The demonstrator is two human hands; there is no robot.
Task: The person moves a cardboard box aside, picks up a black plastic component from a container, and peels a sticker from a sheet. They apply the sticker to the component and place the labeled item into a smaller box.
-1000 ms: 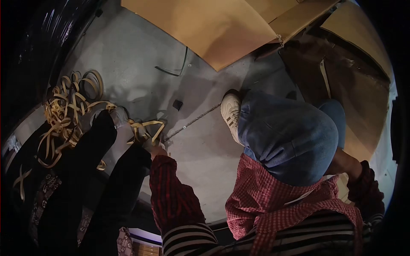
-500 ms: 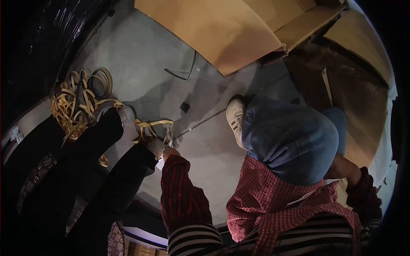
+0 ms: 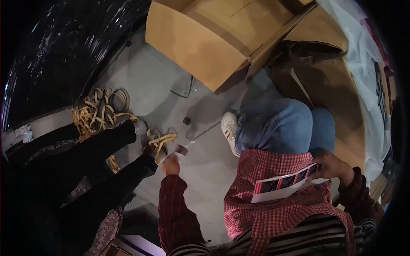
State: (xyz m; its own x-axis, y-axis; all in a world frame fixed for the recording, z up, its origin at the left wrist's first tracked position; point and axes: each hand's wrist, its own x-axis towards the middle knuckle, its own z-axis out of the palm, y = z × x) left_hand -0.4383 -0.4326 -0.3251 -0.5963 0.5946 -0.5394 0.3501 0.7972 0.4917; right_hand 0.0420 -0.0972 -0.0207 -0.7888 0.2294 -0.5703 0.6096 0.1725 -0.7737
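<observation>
My left hand (image 3: pixel 171 165), in a dark red checked sleeve, is closed on a small label (image 3: pixel 181 150) with a dark printed patch and a pale edge. It hangs over the floor beside a loop of yellow strap (image 3: pixel 167 139). At the right, my right hand (image 3: pixel 329 165) grips the end of a white strip of labels (image 3: pixel 284 183) printed in black, red and purple. The strip lies slanted across my red checked apron (image 3: pixel 252 209). Part of the right hand's fingers is hidden behind the strip.
Another person's dark-clothed limbs (image 3: pixel 115 185) reach in from the left. Tangled yellow strapping (image 3: pixel 92 117) lies on the floor beyond them. An open cardboard box (image 3: pixel 200 55) stands ahead, with more cardboard (image 3: pixel 346 102) at right. A small black block (image 3: pixel 186 121) lies on the floor.
My right hand has come up over my lap with the label strip, which was out of sight before. The label in my left hand now shows clearly. The whole view has shifted.
</observation>
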